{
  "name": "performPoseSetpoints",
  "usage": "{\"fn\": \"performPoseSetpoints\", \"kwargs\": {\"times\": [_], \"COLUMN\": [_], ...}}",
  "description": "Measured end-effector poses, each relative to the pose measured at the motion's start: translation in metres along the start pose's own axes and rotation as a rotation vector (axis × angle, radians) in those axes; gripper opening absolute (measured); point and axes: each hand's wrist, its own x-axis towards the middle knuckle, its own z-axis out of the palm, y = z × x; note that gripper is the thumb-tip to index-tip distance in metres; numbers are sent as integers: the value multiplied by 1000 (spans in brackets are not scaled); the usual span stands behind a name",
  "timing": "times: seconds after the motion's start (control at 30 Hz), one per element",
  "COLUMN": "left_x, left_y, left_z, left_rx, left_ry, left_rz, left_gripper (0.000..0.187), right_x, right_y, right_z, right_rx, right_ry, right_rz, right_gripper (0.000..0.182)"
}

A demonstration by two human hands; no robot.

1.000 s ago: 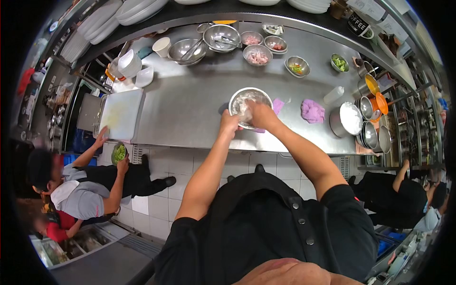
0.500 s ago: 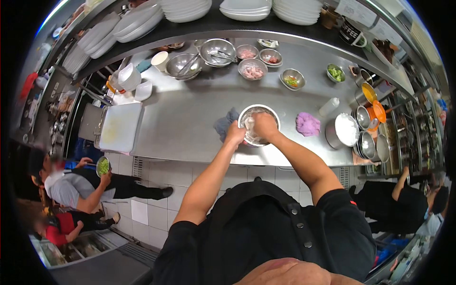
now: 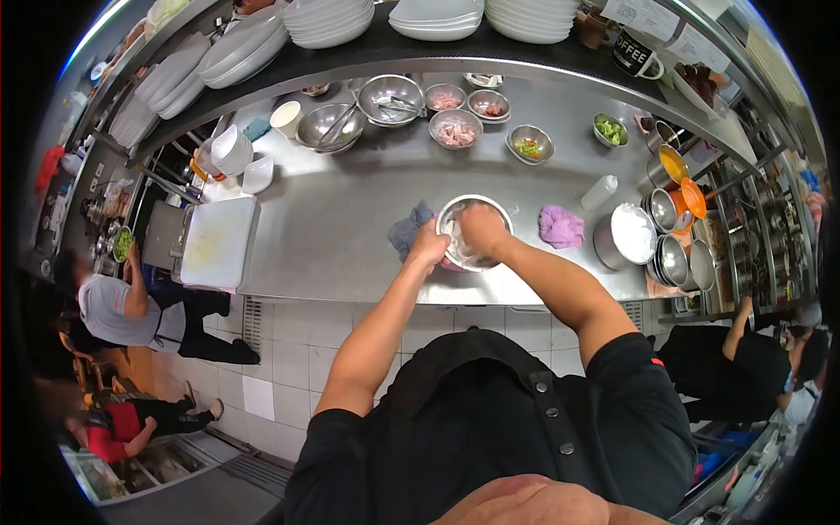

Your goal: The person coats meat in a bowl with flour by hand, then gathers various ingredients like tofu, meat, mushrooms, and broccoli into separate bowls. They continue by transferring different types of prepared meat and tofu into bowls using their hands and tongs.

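Observation:
A metal mixing bowl [image 3: 500, 213] stands near the front edge of the steel counter, with a wet whitish mixture [image 3: 457, 241] inside. My left hand [image 3: 429, 244] grips its left rim, thumb over the edge. Inside the bowl, my right hand [image 3: 483, 229] is curled closed, its fingertips hidden in the mixture; what it grasps cannot be made out. A grey-blue cloth [image 3: 408, 233] lies just left of the bowl, and a purple cloth [image 3: 561, 227] lies to its right.
Small bowls of pink meat [image 3: 456, 130] and chopped vegetables [image 3: 529, 145] sit farther back. At right are a squeeze bottle [image 3: 599, 193] and a pot of white powder [image 3: 632, 234]. A white cutting board [image 3: 220, 242] lies left. Plates [image 3: 328, 22] fill the overhead shelf. Co-workers [image 3: 131, 306] stand nearby.
My right hand has shifted slightly within the bowl, while my left hand keeps its hold. The co-worker at left has turned away, moving a bowl of greens toward the far left.

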Motion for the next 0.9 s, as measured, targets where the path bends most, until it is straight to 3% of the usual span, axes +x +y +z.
{"fn": "performPoseSetpoints", "kwargs": {"times": [0.03, 0.1, 0.13, 0.17, 0.23, 0.27, 0.37, 0.4, 0.47, 0.53, 0.57, 0.63, 0.67, 0.7, 0.77, 0.83, 0.9], "left_x": [7, 10, 8, 7, 0, -5, -10, -9, -9, -16, -20, -14, -13, -11, -10, -12, -17], "left_y": [-7, -6, 1, 8, 14, 18, 24, 25, 24, 17, 14, 1, -2, -3, 3, 8, 8], "left_z": [4, 2, -14, -28, -31, -15, -7, -12, -25, -12, -5, 2, 0, -2, -11, -13, -3], "left_rx": [-81, -158, -243, -328, -264, -247, -185, -176, -139, -81, -18, -122, -169, -216, -260, -218, -204], "left_ry": [76, 145, 162, 179, 134, 123, 134, 89, 17, 4, -18, 76, 151, 226, 188, 79, 91], "left_rz": [-47, -94, -86, -78, -71, -22, -22, -13, -1, -13, -9, -32, -74, -115, -83, 0, 52], "left_gripper": [23, 24, 27, 29, 31, 31, 31, 34, 37, 36, 36, 29, 28, 26, 25, 28, 30], "right_x": [11, 30, 9, 5, -2, 5, 21, 18, -25, -45, -32, 4, 5, -4, -26, -28, -7], "right_y": [9, 22, 8, 9, 9, 13, 13, 10, -15, -28, -24, -6, -1, -1, -3, -1, 8], "right_z": [8, 32, 9, 6, 4, -4, -9, 12, -4, -32, -20, 7, 5, 7, 14, -6, -35], "right_rx": [1, 259, 184, 184, 23, 100, 149, 61, 29, 29, 34, 40, 227, 226, 102, 65, 209], "right_ry": [1, 200, 361, 363, 246, 168, 92, 223, 235, 6, -1, -115, 80, 75, 618, 435, -141], "right_rz": [8, 41, -144, -136, 14, 127, 107, -116, -195, -152, -157, 71, 55, 50, -213, -83, 220], "right_gripper": [42, 41, 31, 31, 24, 23, 28, 31, 29, 31, 31, 36, 37, 37, 21, 20, 31]}}
